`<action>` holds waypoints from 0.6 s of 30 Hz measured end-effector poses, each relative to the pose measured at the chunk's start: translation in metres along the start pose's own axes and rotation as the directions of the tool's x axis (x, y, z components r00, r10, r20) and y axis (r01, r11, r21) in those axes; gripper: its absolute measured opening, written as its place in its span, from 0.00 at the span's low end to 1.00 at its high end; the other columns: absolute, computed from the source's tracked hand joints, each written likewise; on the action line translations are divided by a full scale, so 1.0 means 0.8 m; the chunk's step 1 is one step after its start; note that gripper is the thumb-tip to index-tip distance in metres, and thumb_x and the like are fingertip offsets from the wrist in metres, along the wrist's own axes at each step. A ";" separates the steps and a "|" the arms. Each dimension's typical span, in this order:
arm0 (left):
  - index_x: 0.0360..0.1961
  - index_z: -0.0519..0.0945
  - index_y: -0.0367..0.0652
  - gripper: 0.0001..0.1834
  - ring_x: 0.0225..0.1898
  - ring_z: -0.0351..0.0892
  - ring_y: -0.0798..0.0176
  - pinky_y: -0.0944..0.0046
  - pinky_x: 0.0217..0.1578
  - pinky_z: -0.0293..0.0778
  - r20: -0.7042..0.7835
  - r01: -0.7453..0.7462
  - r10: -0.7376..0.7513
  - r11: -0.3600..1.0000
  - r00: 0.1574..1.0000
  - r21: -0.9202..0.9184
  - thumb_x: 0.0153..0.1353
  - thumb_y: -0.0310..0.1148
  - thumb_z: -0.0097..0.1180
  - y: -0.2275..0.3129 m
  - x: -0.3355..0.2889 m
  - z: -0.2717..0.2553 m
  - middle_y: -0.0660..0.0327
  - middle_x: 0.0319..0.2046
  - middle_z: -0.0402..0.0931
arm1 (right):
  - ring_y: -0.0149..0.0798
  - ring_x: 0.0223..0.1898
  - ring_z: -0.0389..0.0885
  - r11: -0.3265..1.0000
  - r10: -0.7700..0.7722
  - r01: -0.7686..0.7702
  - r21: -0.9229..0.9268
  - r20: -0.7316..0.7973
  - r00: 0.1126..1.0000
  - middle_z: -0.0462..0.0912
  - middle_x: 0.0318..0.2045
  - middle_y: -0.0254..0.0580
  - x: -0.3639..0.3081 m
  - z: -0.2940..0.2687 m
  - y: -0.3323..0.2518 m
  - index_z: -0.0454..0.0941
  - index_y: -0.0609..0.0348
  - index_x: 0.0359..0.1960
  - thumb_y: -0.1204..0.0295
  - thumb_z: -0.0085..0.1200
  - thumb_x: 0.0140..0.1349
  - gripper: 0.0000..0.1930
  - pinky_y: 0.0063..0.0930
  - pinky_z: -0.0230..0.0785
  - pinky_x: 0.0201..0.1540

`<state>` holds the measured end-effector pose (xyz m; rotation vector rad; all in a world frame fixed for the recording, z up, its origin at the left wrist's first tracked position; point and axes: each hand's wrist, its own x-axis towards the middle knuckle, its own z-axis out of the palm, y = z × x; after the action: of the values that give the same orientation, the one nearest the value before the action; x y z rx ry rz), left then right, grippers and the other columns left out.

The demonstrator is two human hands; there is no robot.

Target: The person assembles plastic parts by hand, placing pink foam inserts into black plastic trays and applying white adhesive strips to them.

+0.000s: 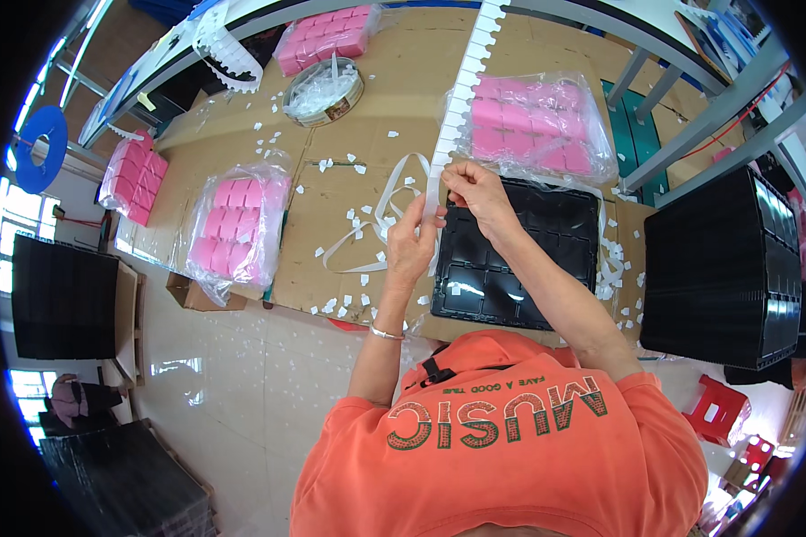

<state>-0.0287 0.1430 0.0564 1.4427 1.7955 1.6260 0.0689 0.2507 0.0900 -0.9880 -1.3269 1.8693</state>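
A long white strip with a notched edge [464, 89] runs down from the far side of the table to my hands. My left hand [411, 243] is closed, its fingers gripping the lower part of the strip. Just right of it, my right hand [480, 193] pinches at the strip's edge; whether a small piece sits between those fingertips is too small to tell. Below my right forearm lies a black plastic tray [519, 215] with several shallow compartments. Loops of narrow white backing ribbon [356, 268] trail on the cardboard beside my left hand.
Plastic-wrapped pink blocks [533, 125] lie beyond the tray, with another pack [233, 228] at left. A round tin [324, 92] holds clear film. Small white scraps [349, 159] litter the cardboard tabletop [318, 215]. Stacked black trays [712, 268] stand at right, below grey metal bars [725, 116].
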 end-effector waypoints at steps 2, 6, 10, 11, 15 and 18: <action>0.51 0.73 0.33 0.15 0.29 0.80 0.68 0.72 0.28 0.71 0.049 0.202 -0.196 0.926 0.979 -0.320 0.62 0.25 0.48 0.008 -0.002 -0.001 0.57 0.31 0.81 | 0.20 0.21 0.66 0.999 -0.034 0.034 0.004 0.014 0.999 0.72 0.21 0.27 -0.010 0.002 0.003 0.77 0.59 0.31 0.68 0.58 0.58 0.08 0.15 0.59 0.24; 0.44 0.76 0.36 0.12 0.27 0.80 0.65 0.66 0.29 0.72 0.043 0.249 -0.246 0.933 0.968 -0.259 0.58 0.26 0.53 0.019 0.019 0.000 0.58 0.29 0.80 | 0.21 0.20 0.66 1.000 -0.023 0.023 -0.010 0.000 1.000 0.72 0.19 0.27 -0.016 -0.003 -0.005 0.77 0.60 0.30 0.68 0.58 0.58 0.08 0.16 0.59 0.23; 0.38 0.79 0.42 0.09 0.24 0.78 0.54 0.59 0.26 0.73 0.016 -0.344 0.416 0.729 0.909 0.591 0.56 0.29 0.58 -0.019 0.039 -0.002 0.53 0.30 0.80 | 0.22 0.21 0.67 0.999 0.020 -0.022 -0.024 -0.071 0.997 0.73 0.19 0.29 -0.035 -0.008 -0.020 0.77 0.62 0.29 0.69 0.56 0.56 0.08 0.17 0.60 0.24; 0.39 0.79 0.41 0.10 0.26 0.78 0.55 0.59 0.27 0.73 0.048 -0.330 0.394 0.691 0.918 0.643 0.55 0.29 0.58 -0.027 0.042 -0.008 0.53 0.30 0.80 | 0.23 0.21 0.69 0.998 -0.011 0.011 0.063 0.007 1.000 0.74 0.20 0.30 -0.041 -0.016 -0.021 0.77 0.63 0.29 0.69 0.55 0.56 0.09 0.18 0.62 0.25; 0.48 0.74 0.37 0.19 0.39 0.77 0.53 0.59 0.39 0.73 -0.031 -0.187 0.254 0.783 0.967 0.593 0.54 0.28 0.59 -0.070 0.052 -0.047 0.51 0.39 0.78 | 0.24 0.24 0.72 0.995 0.083 -0.087 0.045 0.087 0.993 0.75 0.23 0.31 -0.080 -0.081 -0.015 0.76 0.61 0.30 0.68 0.56 0.57 0.08 0.17 0.66 0.28; 0.52 0.70 0.34 0.23 0.44 0.74 0.51 0.57 0.46 0.70 -0.166 -0.112 0.245 0.819 0.955 0.562 0.54 0.26 0.59 -0.066 0.041 -0.065 0.50 0.44 0.74 | 0.26 0.25 0.74 0.971 0.057 -0.081 -0.224 -0.112 0.992 0.76 0.24 0.31 -0.092 -0.215 0.007 0.76 0.58 0.30 0.71 0.54 0.58 0.04 0.19 0.67 0.28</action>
<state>-0.1074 0.1495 0.0378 1.7603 2.4798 1.4759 0.2532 0.2705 0.0645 -1.2471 -1.4844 1.7153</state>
